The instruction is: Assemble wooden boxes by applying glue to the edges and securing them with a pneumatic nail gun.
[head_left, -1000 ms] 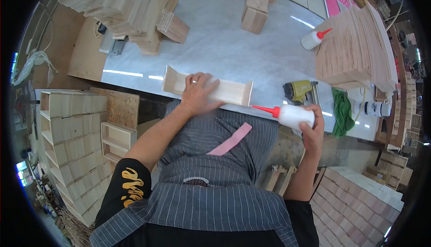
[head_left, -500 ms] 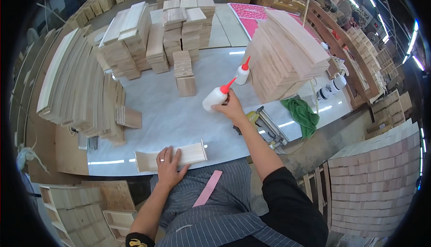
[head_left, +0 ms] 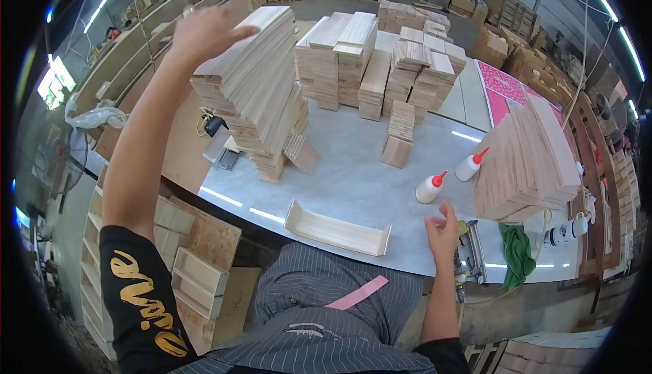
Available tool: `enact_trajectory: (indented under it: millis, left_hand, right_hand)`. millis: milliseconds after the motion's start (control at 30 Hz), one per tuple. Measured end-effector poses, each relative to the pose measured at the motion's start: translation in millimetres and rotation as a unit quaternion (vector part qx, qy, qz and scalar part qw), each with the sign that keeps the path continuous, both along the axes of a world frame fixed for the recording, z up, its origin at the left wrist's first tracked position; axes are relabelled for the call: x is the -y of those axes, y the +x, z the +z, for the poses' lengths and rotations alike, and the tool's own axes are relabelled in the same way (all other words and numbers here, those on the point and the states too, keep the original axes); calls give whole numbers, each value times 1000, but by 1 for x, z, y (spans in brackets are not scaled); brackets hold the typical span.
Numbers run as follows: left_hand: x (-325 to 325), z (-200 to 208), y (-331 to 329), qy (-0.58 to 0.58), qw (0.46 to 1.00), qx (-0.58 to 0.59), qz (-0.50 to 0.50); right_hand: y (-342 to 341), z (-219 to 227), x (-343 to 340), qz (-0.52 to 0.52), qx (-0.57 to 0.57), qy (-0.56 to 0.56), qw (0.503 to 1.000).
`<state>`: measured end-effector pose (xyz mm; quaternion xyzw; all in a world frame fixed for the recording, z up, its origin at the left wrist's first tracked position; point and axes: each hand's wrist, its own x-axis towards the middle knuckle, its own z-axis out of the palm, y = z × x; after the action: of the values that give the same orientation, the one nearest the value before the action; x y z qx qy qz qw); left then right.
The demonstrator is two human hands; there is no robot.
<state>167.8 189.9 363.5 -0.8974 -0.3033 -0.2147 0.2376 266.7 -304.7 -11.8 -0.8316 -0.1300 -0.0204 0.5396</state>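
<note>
Bottle (head_left: 427, 190) now stands on the bench (head_left: 353, 180), right hand (head_left: 443, 233) emptied, loosely parted; left hand (head_left: 206, 33), spread by left-side boards (head_left: 255, 78), leaves the wooden tray (head_left: 339, 234) untouched.

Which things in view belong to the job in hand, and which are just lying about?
Likely the job's:
wooden piece with upright ends
tall board stack near the left hand
red-tipped bottle nearest the right hand
green power tool

Apparently just lying about:
green cloth
white canister
pink patterned sheet
</note>
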Motion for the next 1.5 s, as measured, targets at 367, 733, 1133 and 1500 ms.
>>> enact_trajectory:
  millis: [367, 733, 1133, 1500]
  left_hand:
    - [44, -13, -21, -43, 962, 83, -256]
    - [144, -155, -45, -808, 443, -338, -194]
    - [231, -202, -46, -766, 450, -283, -361]
    - [249, -263, -41, -369, 792, -226, -430]
  right_hand:
    - [-53, 63, 22, 14, -13, 86, 996]
    - [-60, 119, -47, 276, -46, 132, 951]
    - [-96, 77, -63, 327, 90, 142, 930]
    - [-91, 21, -25, 245, -108, 30, 963]
